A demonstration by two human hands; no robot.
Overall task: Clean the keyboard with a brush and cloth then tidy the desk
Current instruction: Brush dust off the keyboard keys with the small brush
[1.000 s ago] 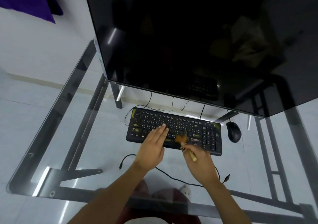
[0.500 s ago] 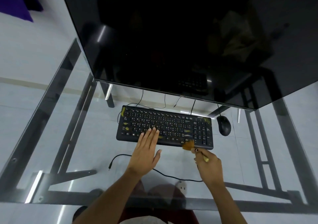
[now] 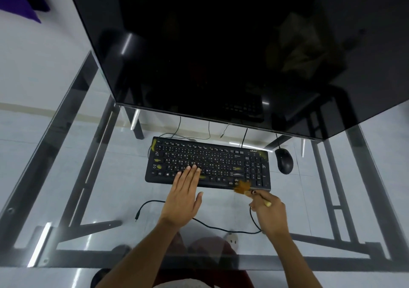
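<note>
Black and flat, the plastic keyboard (image 3: 208, 165), dabbed with yellow smudges, lies on the clear glass desk (image 3: 66, 177) under the dark monitor (image 3: 221, 44). The left hand (image 3: 184, 197) rests flat, fingers straight, its fingertips (image 3: 192, 167) on the lower key rows. The right hand (image 3: 269, 210) pinches the pale handle of a small brown-bristled brush (image 3: 243, 187), whose bristles touch the keyboard's near edge just ahead of that grip. A black mouse (image 3: 284, 161) sits beyond the grip, to its right. A thin black cable (image 3: 221, 228) loops on the glass between the wrists.
</note>
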